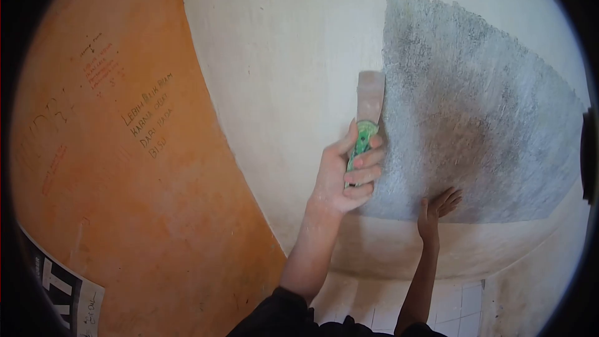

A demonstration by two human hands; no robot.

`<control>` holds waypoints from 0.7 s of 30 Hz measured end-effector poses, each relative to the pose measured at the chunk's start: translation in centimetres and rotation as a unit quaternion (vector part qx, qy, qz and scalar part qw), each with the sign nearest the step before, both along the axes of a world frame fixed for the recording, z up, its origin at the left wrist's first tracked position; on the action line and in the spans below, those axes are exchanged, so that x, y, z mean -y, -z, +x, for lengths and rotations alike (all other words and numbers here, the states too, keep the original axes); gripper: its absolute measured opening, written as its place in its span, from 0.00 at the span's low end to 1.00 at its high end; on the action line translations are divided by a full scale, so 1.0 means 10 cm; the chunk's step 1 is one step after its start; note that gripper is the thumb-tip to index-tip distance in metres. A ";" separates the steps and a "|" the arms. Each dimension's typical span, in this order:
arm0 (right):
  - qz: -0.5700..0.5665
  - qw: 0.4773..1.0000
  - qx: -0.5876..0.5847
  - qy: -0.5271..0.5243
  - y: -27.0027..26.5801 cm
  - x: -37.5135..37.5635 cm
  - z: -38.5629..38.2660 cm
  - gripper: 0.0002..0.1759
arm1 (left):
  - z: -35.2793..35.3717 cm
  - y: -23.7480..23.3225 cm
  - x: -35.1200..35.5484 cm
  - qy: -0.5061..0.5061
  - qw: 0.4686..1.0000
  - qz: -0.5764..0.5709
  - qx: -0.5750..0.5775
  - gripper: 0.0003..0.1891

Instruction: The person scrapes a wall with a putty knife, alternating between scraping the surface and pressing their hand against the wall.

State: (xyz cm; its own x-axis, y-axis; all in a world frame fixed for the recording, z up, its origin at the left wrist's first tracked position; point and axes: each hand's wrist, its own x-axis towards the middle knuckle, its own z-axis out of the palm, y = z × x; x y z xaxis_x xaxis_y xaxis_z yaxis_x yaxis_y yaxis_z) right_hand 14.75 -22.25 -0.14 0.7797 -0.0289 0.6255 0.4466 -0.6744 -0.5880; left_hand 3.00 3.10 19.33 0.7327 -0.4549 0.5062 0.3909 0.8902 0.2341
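A scraper with a green handle (360,153) and a wide flat blade is upright in my left hand (349,175), whose fingers wrap round the handle. Its blade lies close to the white wall (281,87), just beside the left edge of a rough grey patch (462,118). Lower on the right, my right hand (442,206) rests against the bottom part of the grey patch, its fingers stretched out and holding nothing. Whether the blade touches the wall cannot be made out.
An orange wall (187,212) with handwriting meets the white wall at the left. A black and white poster (68,287) is at the lower left. White tiles (458,312) show at the bottom, and a dark object (588,156) stands at the right edge.
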 end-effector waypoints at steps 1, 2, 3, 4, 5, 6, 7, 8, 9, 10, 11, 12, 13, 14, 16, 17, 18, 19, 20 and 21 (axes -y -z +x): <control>-0.006 1.000 -0.005 -0.001 0.00 0.03 -0.03 0.51 | 0.04 -0.11 -0.02 -0.029 0.999 0.014 -0.001 0.23; -0.007 1.000 -0.005 -0.004 -0.02 0.02 -0.02 0.50 | 0.08 -0.23 -0.05 -0.059 0.998 0.031 0.002 0.23; -0.008 1.000 -0.007 -0.006 0.00 0.01 -0.04 0.50 | 0.09 -0.27 -0.03 -0.069 0.997 0.033 0.013 0.23; -0.006 1.000 -0.010 -0.005 0.00 0.02 -0.06 0.51 | 0.04 -0.22 0.00 -0.071 0.997 0.031 0.013 0.23; -0.001 1.000 -0.009 -0.004 -0.01 0.01 -0.03 0.51 | -0.03 -0.13 0.04 -0.048 0.999 0.008 -0.008 0.23; 0.002 1.000 -0.004 -0.004 -0.01 0.01 -0.02 0.51 | -0.08 -0.04 0.08 -0.024 0.999 -0.015 -0.030 0.23; -0.012 1.000 -0.005 -0.003 0.01 0.03 -0.02 0.51 | -0.09 0.02 0.11 -0.014 1.000 -0.008 -0.012 0.23; -0.025 1.000 -0.006 0.000 0.02 0.05 -0.01 0.51 | -0.05 0.01 0.09 -0.011 1.000 -0.005 -0.009 0.23; -0.023 1.000 -0.004 0.004 0.02 0.05 0.02 0.51 | -0.03 0.00 0.04 -0.009 1.000 -0.003 -0.013 0.23; -0.024 1.000 -0.003 0.005 0.03 0.05 0.03 0.52 | -0.03 -0.05 0.03 -0.010 1.000 -0.003 -0.020 0.23; -0.026 1.000 -0.003 0.004 0.05 0.05 0.02 0.52 | -0.04 -0.09 0.02 -0.012 1.000 -0.004 -0.024 0.23; -0.028 1.000 -0.009 0.002 0.06 0.04 0.01 0.52 | -0.05 -0.11 0.00 -0.006 1.000 -0.002 -0.014 0.23; -0.012 1.000 -0.003 0.004 0.02 0.00 0.03 0.52 | -0.05 -0.13 -0.02 -0.001 1.000 0.004 -0.001 0.23; 0.003 1.000 -0.001 0.008 0.03 -0.02 0.00 0.52 | -0.07 -0.06 -0.03 -0.003 1.000 0.005 -0.007 0.23; -0.001 1.000 -0.003 0.010 0.08 -0.01 0.01 0.52 | -0.08 0.07 0.01 -0.026 0.999 0.014 -0.014 0.23; 0.003 1.000 -0.001 0.014 0.08 -0.03 0.04 0.52 | -0.03 0.01 0.00 -0.026 0.999 0.016 -0.010 0.23; 0.004 1.000 -0.002 0.014 0.09 -0.03 0.04 0.52 | 0.02 -0.08 -0.03 -0.022 1.000 0.020 -0.008 0.23; 0.005 1.000 -0.004 0.011 0.10 -0.02 0.03 0.52 | 0.04 -0.18 -0.04 -0.019 1.000 0.021 -0.007 0.23; 0.007 1.000 -0.003 0.007 0.09 -0.02 0.04 0.52 | 0.06 -0.31 -0.04 -0.021 1.000 0.019 -0.008 0.23; 0.006 1.000 -0.004 0.006 0.09 -0.04 0.02 0.52 | 0.06 -0.45 -0.03 -0.046 0.999 0.023 0.002 0.23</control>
